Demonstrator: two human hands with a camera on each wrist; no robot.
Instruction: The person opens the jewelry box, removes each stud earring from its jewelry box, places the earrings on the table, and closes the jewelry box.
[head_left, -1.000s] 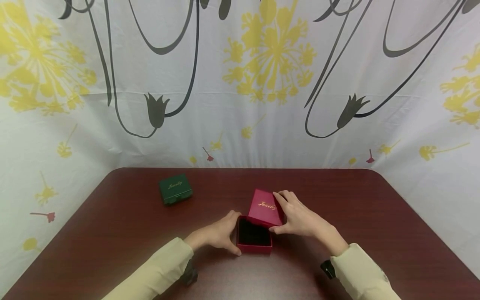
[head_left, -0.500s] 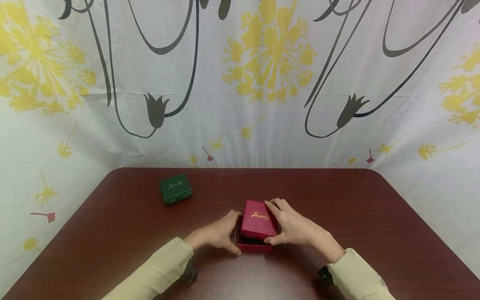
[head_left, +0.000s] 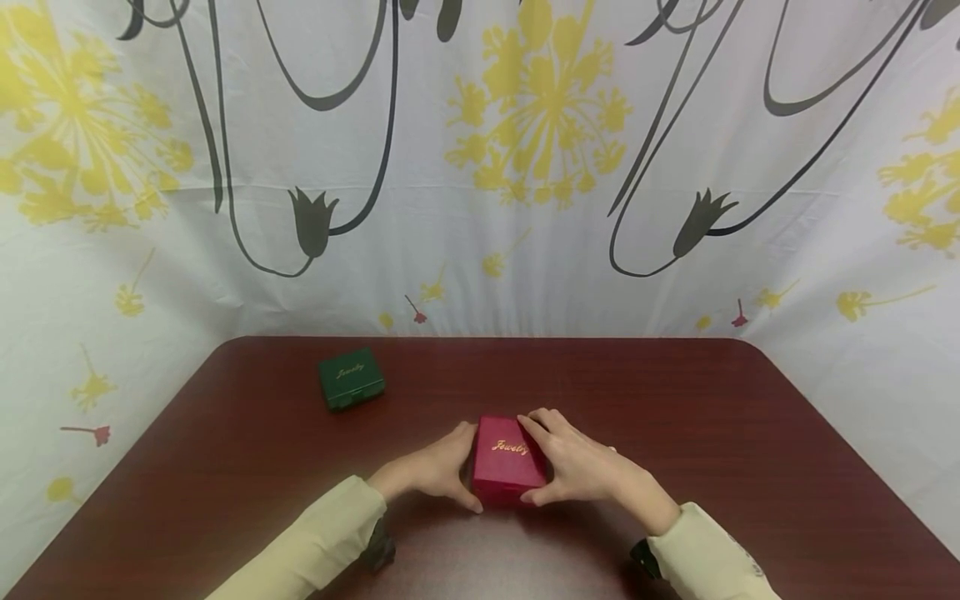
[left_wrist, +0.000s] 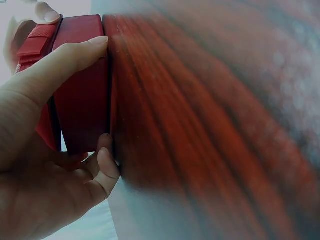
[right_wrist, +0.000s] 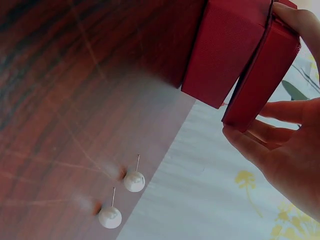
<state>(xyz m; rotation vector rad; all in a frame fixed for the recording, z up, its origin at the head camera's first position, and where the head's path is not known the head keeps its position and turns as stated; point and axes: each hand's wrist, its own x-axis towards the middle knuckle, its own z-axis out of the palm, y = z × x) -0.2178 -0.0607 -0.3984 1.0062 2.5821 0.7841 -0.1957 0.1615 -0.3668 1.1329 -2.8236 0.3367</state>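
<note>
A red jewelry box base [left_wrist: 82, 100] stands on the table, its dark inside now hidden. My left hand [head_left: 435, 467] holds the base from the left, thumb on the near side and fingers behind. Over it sits the red lid [head_left: 506, 454] with gold "Jewelry" lettering, gripped at its right part by my right hand [head_left: 573, 462]. A narrow, wedge-shaped gap shows between lid and base in both wrist views, so the lid lies slightly tilted. A red ribbon bow [left_wrist: 37, 45] is on the lid's side in the left wrist view.
A green jewelry box [head_left: 351, 379] lies closed at the back left of the dark wooden table [head_left: 675, 400]. Two pearl stud earrings [right_wrist: 134, 181] lie on the tabletop in the right wrist view. A patterned curtain [head_left: 480, 167] hangs behind the table.
My right hand has brought the red lid toward me, leftward and down, onto the base, covering its black inside. The left hand has stayed in place on the base.
</note>
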